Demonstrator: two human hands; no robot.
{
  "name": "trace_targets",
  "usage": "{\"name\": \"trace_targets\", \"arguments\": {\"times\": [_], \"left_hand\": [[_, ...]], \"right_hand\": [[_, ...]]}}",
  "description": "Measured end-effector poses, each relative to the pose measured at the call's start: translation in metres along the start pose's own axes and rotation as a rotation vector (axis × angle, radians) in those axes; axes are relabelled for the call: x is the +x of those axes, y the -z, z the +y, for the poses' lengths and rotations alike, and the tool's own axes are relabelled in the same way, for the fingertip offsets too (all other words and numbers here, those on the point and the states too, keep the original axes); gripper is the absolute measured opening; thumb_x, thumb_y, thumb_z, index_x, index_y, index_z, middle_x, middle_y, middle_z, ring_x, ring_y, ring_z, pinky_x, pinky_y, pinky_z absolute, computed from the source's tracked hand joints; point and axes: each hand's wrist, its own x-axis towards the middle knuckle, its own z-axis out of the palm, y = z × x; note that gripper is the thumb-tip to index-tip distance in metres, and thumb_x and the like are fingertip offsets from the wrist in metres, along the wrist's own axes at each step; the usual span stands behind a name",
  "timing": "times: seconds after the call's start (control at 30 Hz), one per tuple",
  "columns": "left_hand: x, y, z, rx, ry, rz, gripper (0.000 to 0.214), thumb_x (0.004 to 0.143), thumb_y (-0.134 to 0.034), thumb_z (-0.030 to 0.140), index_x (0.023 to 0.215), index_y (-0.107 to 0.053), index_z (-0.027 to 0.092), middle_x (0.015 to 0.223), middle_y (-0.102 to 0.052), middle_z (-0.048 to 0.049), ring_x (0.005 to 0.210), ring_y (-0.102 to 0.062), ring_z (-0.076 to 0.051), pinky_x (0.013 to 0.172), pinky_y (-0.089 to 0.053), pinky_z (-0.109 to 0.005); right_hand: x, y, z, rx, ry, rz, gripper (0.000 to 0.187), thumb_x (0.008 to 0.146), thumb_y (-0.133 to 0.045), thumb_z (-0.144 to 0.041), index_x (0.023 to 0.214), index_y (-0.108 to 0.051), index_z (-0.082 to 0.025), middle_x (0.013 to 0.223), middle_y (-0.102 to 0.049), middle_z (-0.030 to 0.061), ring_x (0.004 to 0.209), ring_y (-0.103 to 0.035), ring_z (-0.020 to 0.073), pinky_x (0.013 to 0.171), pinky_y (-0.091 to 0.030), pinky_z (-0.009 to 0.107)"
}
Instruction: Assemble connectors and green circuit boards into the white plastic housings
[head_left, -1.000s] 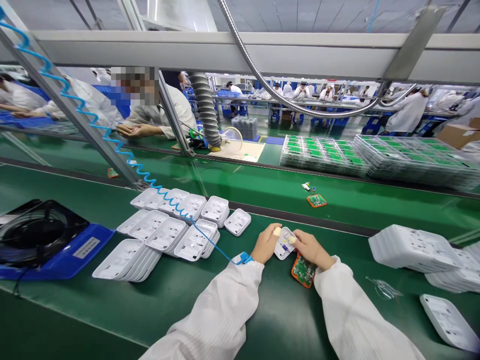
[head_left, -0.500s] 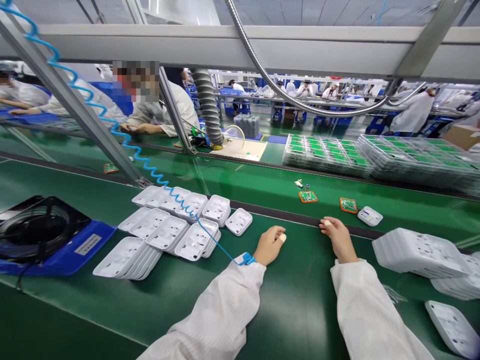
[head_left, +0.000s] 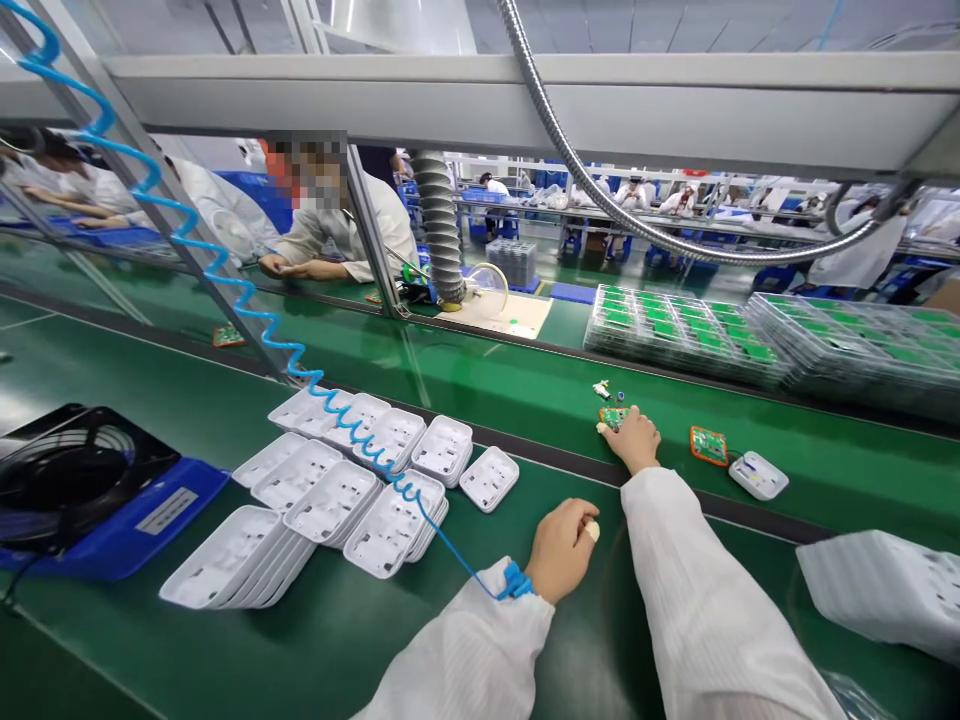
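Observation:
My right hand point(head_left: 634, 440) reaches onto the far green belt, its thumb and fingers closed around the near edges of a green circuit board point(head_left: 613, 416) with an orange rim. The hand covers part of that board. On the near mat rests my left hand point(head_left: 564, 550), fingers curled in and nothing visible in them; a blue wrist strap point(head_left: 516, 582) circles its cuff. Pale finger cots cover some fingertips. Just beyond the board lie a small white part point(head_left: 601, 390) and a tiny blue part point(head_left: 620, 397).
White plastic housings point(head_left: 386, 535) stand in stacks left of my hands, near a black fan point(head_left: 90, 475). More housings point(head_left: 877, 585) are at right. A second orange-rimmed board point(head_left: 709, 446), a white case point(head_left: 758, 475) and trays of boards point(head_left: 682, 330) lie beyond. A coiled blue cord point(head_left: 255, 312) crosses the left.
My right hand has moved forward and left, from the near edge of the belt onto the orange-rimmed board. My left hand stays curled above the mat. The view has shifted a little.

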Motion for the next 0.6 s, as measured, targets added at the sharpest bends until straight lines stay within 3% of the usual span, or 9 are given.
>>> {"name": "trace_targets", "arguments": {"times": [0.1,0.27,0.33,0.43,0.53,0.6], "left_hand": [[0.001,-0.001,0.0,-0.009,0.009,0.004,0.023,0.076,-0.044,0.013,0.094,-0.057,0.02,0.085,-0.059,-0.0007,0.077,-0.055,-0.014,0.072,-0.042,-0.027],[0.003,0.0,-0.003,-0.086,0.033,0.076,0.023,0.079,-0.044,0.017,0.1,-0.054,0.021,0.089,-0.058,-0.0017,0.077,-0.054,-0.013,0.073,-0.043,-0.028],[0.006,0.002,-0.006,-0.113,0.07,0.168,0.021,0.082,-0.042,0.019,0.098,-0.054,0.02,0.09,-0.057,-0.0029,0.08,-0.054,-0.014,0.075,-0.043,-0.028],[0.011,0.006,-0.011,-0.127,0.14,0.291,0.019,0.084,-0.04,0.02,0.095,-0.055,0.019,0.092,-0.057,-0.0043,0.085,-0.053,-0.015,0.078,-0.043,-0.029],[0.015,0.008,-0.014,-0.122,0.16,0.31,0.018,0.083,-0.04,0.018,0.092,-0.055,0.019,0.09,-0.057,-0.0039,0.084,-0.053,-0.015,0.079,-0.043,-0.029],[0.016,0.008,-0.016,-0.116,0.15,0.302,0.017,0.081,-0.041,0.016,0.091,-0.055,0.019,0.09,-0.057,-0.0035,0.084,-0.053,-0.014,0.08,-0.043,-0.029]], "right_hand": [[0.01,-0.001,-0.011,-0.051,0.018,-0.009,0.061,0.072,-0.056,-0.045,0.116,-0.04,-0.006,0.105,-0.054,0.0237,0.104,-0.049,0.0358,0.083,-0.035,0.045],[0.004,0.029,-0.012,0.027,0.099,-0.181,0.078,0.067,-0.059,-0.048,0.125,-0.033,-0.004,0.1,-0.059,0.0194,0.093,-0.057,0.0307,0.077,-0.039,0.036],[-0.025,0.044,-0.007,0.068,0.168,-0.218,0.08,0.068,-0.057,-0.049,0.13,-0.029,-0.008,0.101,-0.06,0.016,0.091,-0.059,0.0291,0.074,-0.04,0.034],[-0.097,0.057,0.006,0.07,0.33,-0.213,0.078,0.068,-0.058,-0.047,0.132,-0.029,-0.015,0.105,-0.059,0.013,0.09,-0.057,0.0279,0.075,-0.04,0.035],[-0.167,0.062,0.02,0.047,0.457,-0.192,0.071,0.068,-0.059,-0.046,0.129,-0.036,-0.017,0.107,-0.056,0.0139,0.092,-0.053,0.0295,0.077,-0.04,0.038],[-0.189,0.063,0.028,0.095,0.51,-0.216,0.054,0.073,-0.056,-0.044,0.12,-0.045,-0.02,0.105,-0.056,0.0118,0.09,-0.053,0.0267,0.076,-0.041,0.037]]}}
